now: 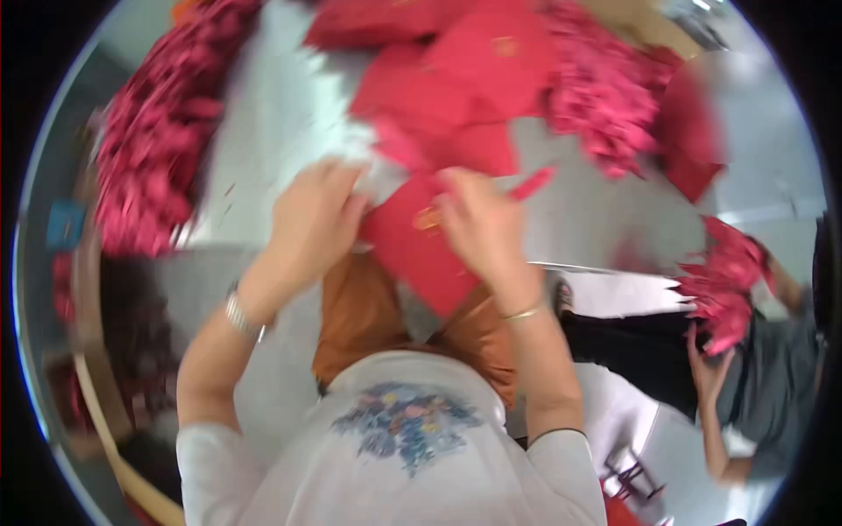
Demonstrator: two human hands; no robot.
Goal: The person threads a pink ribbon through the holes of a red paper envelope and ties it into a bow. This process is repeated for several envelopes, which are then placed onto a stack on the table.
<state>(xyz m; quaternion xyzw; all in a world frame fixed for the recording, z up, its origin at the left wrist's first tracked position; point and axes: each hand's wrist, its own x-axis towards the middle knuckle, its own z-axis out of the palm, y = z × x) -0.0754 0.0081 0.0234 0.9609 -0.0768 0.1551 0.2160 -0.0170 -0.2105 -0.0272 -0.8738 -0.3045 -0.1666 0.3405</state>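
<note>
A flat red square piece with a small gold mark (408, 219) hangs over the table's near edge, above my lap. My right hand (482, 223) is closed on its upper right side, fingers bent and thumb against it. My left hand (317, 215) is beside its left corner, fingers curled together; motion blur hides what they pinch. A pink strip (533, 182) sticks out beyond my right hand. Another pink strip (396, 143) lies just above the square piece. Farther back, several similar red pieces (491, 66) overlap in a loose pile.
On the pale table (263, 131), a long heap of pink-red strips (162, 131) lies at left and another heap (605, 96) at right. A co-worker at right holds a pink-red bundle (728, 280). A wooden-edged container (105, 421) stands at lower left.
</note>
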